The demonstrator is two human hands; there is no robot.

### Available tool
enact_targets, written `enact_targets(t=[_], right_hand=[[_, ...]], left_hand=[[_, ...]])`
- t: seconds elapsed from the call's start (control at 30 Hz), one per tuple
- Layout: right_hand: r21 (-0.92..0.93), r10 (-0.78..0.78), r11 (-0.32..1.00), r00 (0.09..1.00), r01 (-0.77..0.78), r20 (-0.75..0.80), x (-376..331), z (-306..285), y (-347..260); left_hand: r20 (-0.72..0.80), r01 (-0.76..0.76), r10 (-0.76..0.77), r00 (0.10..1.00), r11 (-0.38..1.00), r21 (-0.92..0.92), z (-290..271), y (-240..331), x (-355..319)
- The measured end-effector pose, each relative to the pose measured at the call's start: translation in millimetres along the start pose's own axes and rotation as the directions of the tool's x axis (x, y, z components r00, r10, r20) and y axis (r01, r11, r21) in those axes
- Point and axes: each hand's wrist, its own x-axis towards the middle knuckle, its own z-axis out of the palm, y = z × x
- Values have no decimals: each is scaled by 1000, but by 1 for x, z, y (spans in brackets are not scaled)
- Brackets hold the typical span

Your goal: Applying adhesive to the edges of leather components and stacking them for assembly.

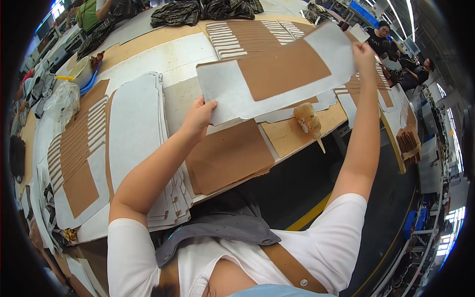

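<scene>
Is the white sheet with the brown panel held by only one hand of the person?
No, the left hand and the right hand grip opposite ends of the white sheet.

Workshop interior: a broad work table with a pale wooden top (283, 141) stands over a smooth dark grey floor (388, 208) marked by a wide yellow painted stripe (310, 213); long white tubular ceiling lights (411, 20) glow at upper right.

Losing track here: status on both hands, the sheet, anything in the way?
Left hand grips white-and-brown sheet by left end, right hand by right end. Sheet held up over table. Yellowish nozzled bottle at table edge; seemingly not in the way.
</scene>
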Motion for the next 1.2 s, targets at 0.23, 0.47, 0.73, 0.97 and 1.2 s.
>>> enact_targets(t=[0.23, 0.47, 0.73, 0.97, 1.2], right_hand=[[36, 303, 952, 953, -303, -2, -92, 39, 145], [-138, 376, 919, 927, -370, 19, -104, 57, 163], [-343, 481, 834, 874, -433, 67, -124, 71, 155], [-388, 494, 814, 867, -432, 71, -129, 77, 159], [-471, 532, 774, 838, -423, 121, -124, 67, 163]], left_hand=[[62, 67, -77, 995, 987, 145, 41, -38, 26], [50, 67, -77, 996, 983, 171, 43, -66, 44], [14, 48, -53, 998, 967, 251, 45, -75, 51], [54, 98, -117, 992, 956, 275, 44, -68, 46], [-10, -14, 17, 1000, 951, 310, 53, -61, 41]])
